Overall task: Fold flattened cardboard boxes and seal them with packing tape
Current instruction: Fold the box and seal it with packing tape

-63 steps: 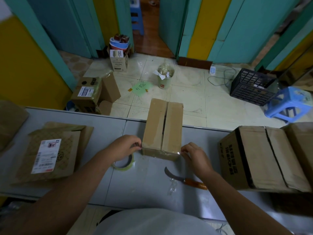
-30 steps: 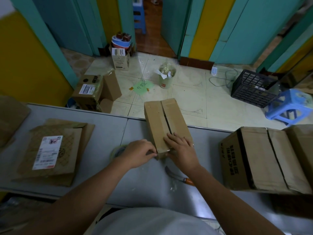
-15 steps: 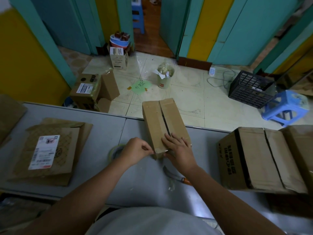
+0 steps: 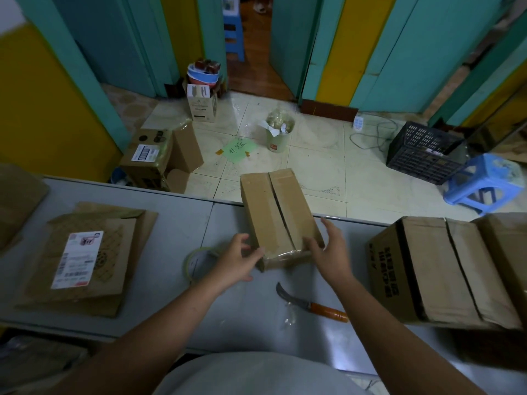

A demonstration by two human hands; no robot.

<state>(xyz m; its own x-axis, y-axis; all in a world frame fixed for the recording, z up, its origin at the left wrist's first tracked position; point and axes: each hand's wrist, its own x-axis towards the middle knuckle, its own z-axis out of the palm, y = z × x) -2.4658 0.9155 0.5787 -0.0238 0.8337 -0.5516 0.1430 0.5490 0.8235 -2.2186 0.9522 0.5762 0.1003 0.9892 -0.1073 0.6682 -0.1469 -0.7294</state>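
A small brown cardboard box stands on the grey table, turned slightly askew, its two top flaps meeting along a seam with clear tape over the near end. My left hand hovers at the box's near-left corner with fingers spread, touching or nearly touching it. My right hand is open at the near-right corner, fingers apart over the taped edge. A roll of clear packing tape lies flat on the table just left of my left hand. A curved knife with an orange handle lies near me, below the box.
A stack of flattened cardboard with a white shipping label lies on the left of the table. A larger taped box stands at the right. Beyond the table edge the tiled floor holds open boxes, a bucket, a black crate and a blue stool.
Both hands have lifted off the box's near end and opened; the right hand slid from the top seam to the right corner. The tape roll is more exposed.
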